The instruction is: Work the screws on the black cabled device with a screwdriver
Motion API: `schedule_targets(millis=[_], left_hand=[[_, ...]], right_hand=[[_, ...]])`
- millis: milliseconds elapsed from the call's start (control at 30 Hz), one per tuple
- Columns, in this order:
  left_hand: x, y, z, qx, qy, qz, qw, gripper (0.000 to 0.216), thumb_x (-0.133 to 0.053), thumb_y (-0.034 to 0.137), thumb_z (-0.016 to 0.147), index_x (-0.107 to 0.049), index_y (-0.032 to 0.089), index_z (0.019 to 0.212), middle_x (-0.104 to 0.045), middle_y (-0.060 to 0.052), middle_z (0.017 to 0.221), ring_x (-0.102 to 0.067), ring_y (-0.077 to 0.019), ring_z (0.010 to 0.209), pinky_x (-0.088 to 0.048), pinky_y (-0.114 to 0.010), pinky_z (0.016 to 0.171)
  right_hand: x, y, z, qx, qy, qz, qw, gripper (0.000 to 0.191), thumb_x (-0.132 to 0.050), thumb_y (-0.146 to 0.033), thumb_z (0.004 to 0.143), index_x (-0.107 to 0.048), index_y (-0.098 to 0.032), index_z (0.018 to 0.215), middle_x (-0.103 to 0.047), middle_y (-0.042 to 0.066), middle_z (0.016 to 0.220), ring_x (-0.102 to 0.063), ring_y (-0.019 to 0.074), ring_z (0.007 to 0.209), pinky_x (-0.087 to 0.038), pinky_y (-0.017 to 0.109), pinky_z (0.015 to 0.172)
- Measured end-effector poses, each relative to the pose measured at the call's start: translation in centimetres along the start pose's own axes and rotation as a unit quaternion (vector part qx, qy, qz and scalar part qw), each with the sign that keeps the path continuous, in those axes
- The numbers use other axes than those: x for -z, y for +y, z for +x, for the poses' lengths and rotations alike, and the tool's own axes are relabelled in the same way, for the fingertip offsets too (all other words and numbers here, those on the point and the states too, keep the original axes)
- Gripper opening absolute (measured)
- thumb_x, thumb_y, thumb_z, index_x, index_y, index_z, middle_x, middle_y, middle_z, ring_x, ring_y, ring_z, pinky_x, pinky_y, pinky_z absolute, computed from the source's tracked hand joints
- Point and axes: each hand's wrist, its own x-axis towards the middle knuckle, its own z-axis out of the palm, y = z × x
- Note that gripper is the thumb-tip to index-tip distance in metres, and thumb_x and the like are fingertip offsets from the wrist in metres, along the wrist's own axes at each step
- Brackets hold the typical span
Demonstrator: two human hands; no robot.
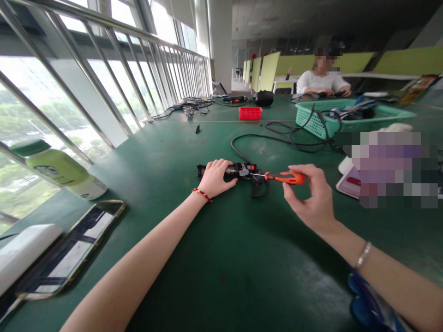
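Lying on the green table is a black cylindrical electrical device [230,172], its inner parts and wires bare at the right end. My left hand [217,177] wraps over its barrel and holds it against the table. An orange and black screwdriver [286,177] is pinched by the handle between the thumb and fingers of my right hand [311,196]. Its thin shaft points left, with the tip at the exposed end of the device; whether it sits in a screw I cannot tell. A loop of black wire [260,191] hangs off that end.
A black cord [256,135] runs toward a teal basket [311,121] with tools. A small red bin [250,113] stands farther back. Left are a bottle [65,173] and a phone [74,251]. A person [321,80] sits across the table. A metal railing [104,34] lines the left.
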Motion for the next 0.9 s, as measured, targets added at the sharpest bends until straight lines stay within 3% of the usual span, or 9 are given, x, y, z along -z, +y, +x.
schedule_targets(millis=[167, 367, 533, 700, 900], left_hand=[[0.09, 0.04, 0.0, -0.002, 0.001, 0.003, 1.0, 0.038, -0.056, 0.041, 0.075, -0.051, 0.019, 0.107, -0.058, -0.006, 0.101, -0.051, -0.0242, 0.097, -0.037, -0.038, 0.087], [0.1, 0.06, -0.03, 0.001, -0.006, 0.003, 1.0, 0.038, -0.055, 0.041, 0.076, -0.051, 0.02, 0.107, -0.058, -0.006, 0.102, -0.051, -0.0247, 0.098, -0.036, -0.038, 0.088], [0.04, 0.04, 0.02, 0.001, -0.002, 0.004, 1.0, 0.038, -0.056, 0.041, 0.075, -0.052, 0.02, 0.106, -0.058, -0.006, 0.102, -0.051, -0.0246, 0.097, -0.037, -0.038, 0.087], [0.0, 0.01, -0.02, -0.004, 0.001, 0.003, 1.0, 0.038, -0.056, 0.041, 0.076, -0.052, 0.019, 0.106, -0.058, -0.006, 0.101, -0.051, -0.0244, 0.097, -0.037, -0.038, 0.087], [0.08, 0.07, -0.02, -0.001, -0.001, 0.002, 1.0, 0.038, -0.056, 0.04, 0.075, -0.051, 0.02, 0.107, -0.057, -0.006, 0.102, -0.051, -0.0243, 0.098, -0.036, -0.038, 0.087]], right_hand=[[0.14, -0.07, -0.05, -0.031, -0.041, -0.025, 0.998, 0.017, -0.06, -0.025, 0.077, -0.058, -0.023, 0.094, -0.061, 0.001, 0.075, -0.058, 0.0166, 0.066, -0.049, 0.033, 0.064], [0.01, 0.01, -0.06, -0.004, -0.002, -0.004, 1.0, 0.036, -0.061, -0.022, 0.074, -0.053, -0.022, 0.109, -0.061, 0.006, 0.094, -0.06, 0.0198, 0.083, -0.05, 0.036, 0.075], [0.08, -0.1, -0.03, -0.027, -0.042, -0.029, 0.998, 0.018, -0.06, -0.026, 0.077, -0.058, -0.024, 0.095, -0.06, 0.0, 0.071, -0.056, 0.015, 0.063, -0.049, 0.031, 0.063], [0.05, 0.0, 0.01, 0.005, -0.003, -0.003, 1.0, 0.036, -0.061, -0.02, 0.074, -0.053, -0.022, 0.108, -0.061, 0.006, 0.094, -0.06, 0.0201, 0.084, -0.05, 0.036, 0.075], [0.1, -0.12, -0.05, -0.025, -0.041, -0.024, 0.999, 0.018, -0.061, -0.024, 0.077, -0.058, -0.023, 0.094, -0.061, 0.001, 0.076, -0.057, 0.016, 0.065, -0.049, 0.032, 0.063]])
